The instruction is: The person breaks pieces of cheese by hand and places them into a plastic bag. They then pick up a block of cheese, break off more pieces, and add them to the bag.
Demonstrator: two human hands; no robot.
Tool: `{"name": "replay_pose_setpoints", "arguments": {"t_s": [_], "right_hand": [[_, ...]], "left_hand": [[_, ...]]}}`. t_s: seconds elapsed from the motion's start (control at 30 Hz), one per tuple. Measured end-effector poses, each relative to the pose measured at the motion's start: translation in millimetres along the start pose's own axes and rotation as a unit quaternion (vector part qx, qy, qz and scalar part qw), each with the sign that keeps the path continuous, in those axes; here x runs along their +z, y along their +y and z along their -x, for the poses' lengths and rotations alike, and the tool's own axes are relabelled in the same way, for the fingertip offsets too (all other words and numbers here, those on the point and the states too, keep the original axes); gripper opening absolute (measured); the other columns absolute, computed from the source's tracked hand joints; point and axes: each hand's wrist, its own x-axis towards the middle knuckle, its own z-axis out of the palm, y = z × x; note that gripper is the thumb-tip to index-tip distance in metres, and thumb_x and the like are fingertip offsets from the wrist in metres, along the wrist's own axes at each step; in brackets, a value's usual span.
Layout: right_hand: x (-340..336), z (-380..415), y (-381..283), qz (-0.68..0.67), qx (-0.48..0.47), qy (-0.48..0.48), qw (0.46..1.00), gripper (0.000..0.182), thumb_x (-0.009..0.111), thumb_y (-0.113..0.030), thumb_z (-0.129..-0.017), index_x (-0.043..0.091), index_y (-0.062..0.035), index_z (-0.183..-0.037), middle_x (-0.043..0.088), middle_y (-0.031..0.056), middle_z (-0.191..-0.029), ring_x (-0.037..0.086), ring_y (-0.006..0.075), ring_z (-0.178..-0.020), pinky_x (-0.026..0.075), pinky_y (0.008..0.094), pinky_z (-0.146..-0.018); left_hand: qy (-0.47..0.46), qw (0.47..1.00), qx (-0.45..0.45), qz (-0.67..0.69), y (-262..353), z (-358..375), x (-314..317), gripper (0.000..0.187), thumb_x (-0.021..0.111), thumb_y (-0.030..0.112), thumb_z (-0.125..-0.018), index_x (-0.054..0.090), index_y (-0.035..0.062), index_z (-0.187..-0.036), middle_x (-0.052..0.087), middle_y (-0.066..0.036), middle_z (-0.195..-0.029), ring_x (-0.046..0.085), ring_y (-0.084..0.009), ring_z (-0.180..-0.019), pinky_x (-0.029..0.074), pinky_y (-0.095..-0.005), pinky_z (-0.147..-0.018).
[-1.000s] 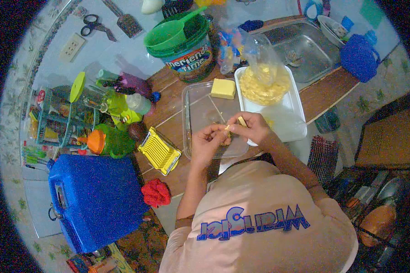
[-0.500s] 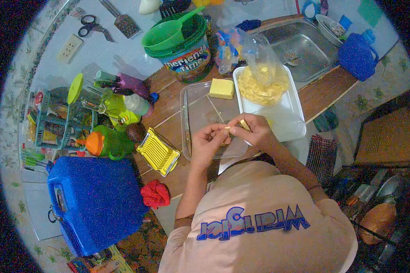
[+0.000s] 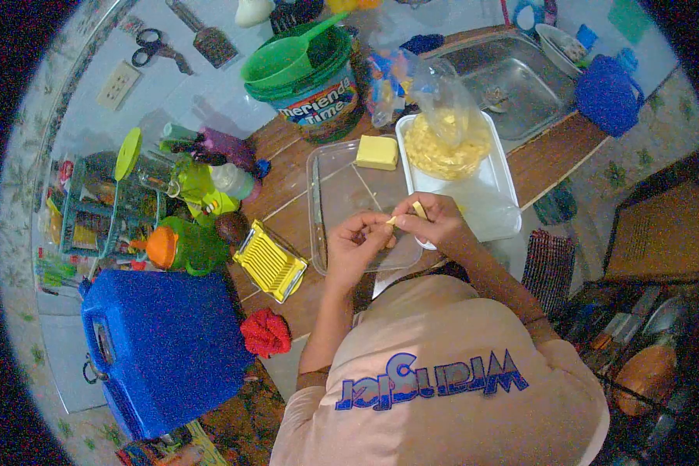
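Observation:
Over the near end of a clear plastic tray (image 3: 342,182), my left hand (image 3: 355,247) and my right hand (image 3: 435,221) meet, fingertips pinched together on a small yellow strip (image 3: 418,209). A yellow block (image 3: 378,152) lies at the tray's far end. A knife (image 3: 318,210) rests along the tray's left side. Just right of the tray is a white tray (image 3: 497,194) carrying a clear bag of yellow pieces (image 3: 449,140).
A yellow slicer (image 3: 270,260) and red cloth (image 3: 266,332) lie left of my hands. A blue case (image 3: 159,342), green bottles (image 3: 190,241) and a green bucket (image 3: 311,78) stand at left and back. A sink (image 3: 512,78) is at far right.
Both hands stay joined over the clear tray; the fingers shift slightly on the yellow strip. Nothing else moved.

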Motion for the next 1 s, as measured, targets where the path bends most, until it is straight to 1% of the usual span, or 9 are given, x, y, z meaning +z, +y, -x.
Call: {"name": "replay_pose_setpoints", "arguments": {"t_s": [0.1, 0.17, 0.37, 0.47, 0.67, 0.77, 0.83, 0.9, 1.0], "right_hand": [[0.8, -0.1, 2.9, 0.008, -0.014, 0.012, 1.000, 0.020, 0.066, -0.022, -0.079, 0.062, -0.0045, -0.087, 0.065, 0.0088, -0.079, 0.063, 0.0188, -0.072, 0.048, 0.0307, -0.066], [3.6, -0.3, 13.9, 0.020, -0.067, 0.035, 0.997, 0.020, 0.066, -0.022, -0.078, 0.062, -0.0050, -0.087, 0.065, 0.0086, -0.079, 0.063, 0.0187, -0.072, 0.049, 0.0308, -0.067], [5.9, 1.3, 10.5, 0.012, -0.059, 0.043, 0.997, 0.021, 0.067, -0.025, -0.078, 0.063, -0.0058, -0.085, 0.066, 0.0082, -0.080, 0.063, 0.0186, -0.073, 0.049, 0.0303, -0.069], [2.1, 0.3, 3.8, 0.033, -0.015, 0.013, 0.999, 0.021, 0.067, -0.025, -0.078, 0.063, -0.0058, -0.086, 0.066, 0.0081, -0.080, 0.063, 0.0193, -0.074, 0.049, 0.0306, -0.069], [1.3, -1.1, 11.8, 0.066, -0.058, 0.024, 0.996, 0.020, 0.066, -0.024, -0.078, 0.064, -0.0059, -0.086, 0.066, 0.0090, -0.082, 0.064, 0.0203, -0.076, 0.049, 0.0315, -0.070], [1.7, -1.1, 9.4, 0.014, -0.024, 0.039, 0.999, 0.019, 0.066, -0.022, -0.079, 0.064, -0.0051, -0.087, 0.066, 0.0082, -0.082, 0.063, 0.0179, -0.077, 0.049, 0.0313, -0.071], [-1.9, 0.3, -1.9, -0.030, 0.029, 0.033, 0.999, 0.018, 0.067, -0.020, -0.079, 0.063, -0.0045, -0.087, 0.066, 0.0074, -0.082, 0.062, 0.0162, -0.077, 0.048, 0.0311, -0.072], [-5.7, 1.4, -12.8, -0.052, 0.059, 0.028, 0.997, 0.017, 0.067, -0.018, -0.079, 0.063, -0.0042, -0.088, 0.065, 0.0068, -0.082, 0.060, 0.0148, -0.078, 0.048, 0.0308, -0.073], [-9.1, 2.1, -16.1, -0.052, 0.051, 0.013, 0.997, 0.016, 0.067, -0.017, -0.079, 0.063, -0.0044, -0.087, 0.065, 0.0064, -0.083, 0.059, 0.0138, -0.079, 0.047, 0.0303, -0.074]], "left_hand": [[0.007, 1.000, -0.010, -0.001, 0.7, 0.4, 1.7, 0.013, 0.065, 0.008, -0.082, 0.063, 0.0009, -0.093, 0.063, -0.002, -0.076, 0.058, -0.0081, -0.067, 0.046, -0.0208, -0.061], [0.008, 1.000, -0.013, 0.008, -1.3, -0.1, 1.9, 0.013, 0.065, 0.008, -0.082, 0.063, 0.0010, -0.093, 0.063, -0.002, -0.076, 0.058, -0.0079, -0.067, 0.046, -0.0207, -0.061], [0.009, 1.000, -0.002, -0.007, -1.5, -0.4, 1.1, 0.013, 0.065, 0.009, -0.082, 0.064, 0.0010, -0.092, 0.063, -0.003, -0.075, 0.057, -0.0074, -0.066, 0.045, -0.0205, -0.061], [0.005, 1.000, 0.001, -0.028, -1.4, -1.4, -0.2, 0.013, 0.065, 0.009, -0.082, 0.064, 0.0008, -0.092, 0.063, -0.003, -0.074, 0.057, -0.0073, -0.066, 0.045, -0.0204, -0.061], [-0.001, 1.000, -0.001, -0.029, -0.4, -3.5, 0.5, 0.013, 0.065, 0.010, -0.082, 0.064, 0.0009, -0.092, 0.063, -0.003, -0.073, 0.057, -0.0073, -0.065, 0.044, -0.0196, -0.059], [-0.002, 1.000, -0.025, -0.001, -3.6, -5.5, -0.7, 0.014, 0.066, 0.010, -0.082, 0.065, 0.0013, -0.093, 0.063, -0.003, -0.073, 0.058, -0.0073, -0.065, 0.044, -0.0194, -0.059], [0.002, 0.999, -0.038, 0.010, -3.9, -6.4, -1.2, 0.015, 0.066, 0.010, -0.081, 0.065, 0.0015, -0.093, 0.064, -0.003, -0.073, 0.058, -0.0073, -0.064, 0.044, -0.0193, -0.058], [0.009, 0.999, -0.045, 0.007, -2.8, -6.8, -1.6, 0.015, 0.066, 0.010, -0.081, 0.065, 0.0016, -0.094, 0.064, -0.003, -0.073, 0.058, -0.0073, -0.063, 0.044, -0.0193, -0.058], [0.008, 0.999, -0.048, 0.004, 0.1, -6.6, -1.8, 0.016, 0.067, 0.010, -0.081, 0.065, 0.0015, -0.094, 0.064, -0.003, -0.072, 0.058, -0.0073, -0.062, 0.044, -0.0191, -0.058]]}}
